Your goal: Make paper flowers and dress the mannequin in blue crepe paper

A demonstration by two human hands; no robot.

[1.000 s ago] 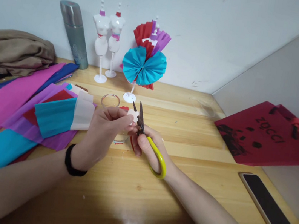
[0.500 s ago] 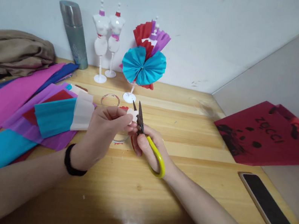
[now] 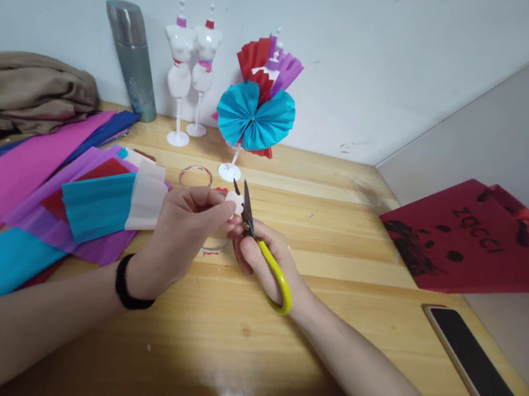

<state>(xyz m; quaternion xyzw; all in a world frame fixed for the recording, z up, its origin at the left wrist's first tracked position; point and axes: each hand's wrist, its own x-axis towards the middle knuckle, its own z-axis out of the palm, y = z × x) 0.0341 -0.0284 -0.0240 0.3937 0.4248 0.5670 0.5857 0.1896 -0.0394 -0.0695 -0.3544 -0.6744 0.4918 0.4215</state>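
Between thumb and fingers my left hand [image 3: 188,229] pinches a small white paper piece [image 3: 233,204] with a scalloped, flower-like edge. My right hand [image 3: 267,259] grips scissors [image 3: 276,278] with yellow handles. Their dark blades are parted and point away from me, right at the paper's right edge. Under my hands lie a clear tape roll [image 3: 214,246], partly covered, and a bit of red paper [image 3: 222,190]. Just beyond is another ring of tape [image 3: 196,176].
Colored crepe paper [image 3: 96,203] is piled at left, by a brown cloth [image 3: 23,90]. Along the wall stand a flask [image 3: 132,61], two white mannequins [image 3: 179,79] and one dressed in pleated paper [image 3: 255,115]. At right are a red bag [image 3: 480,241] and a phone [image 3: 478,376].
Both hands stay in nearly the same place. The paper piece has shifted slightly between the fingers, and the scissor blades remain parted beside it.
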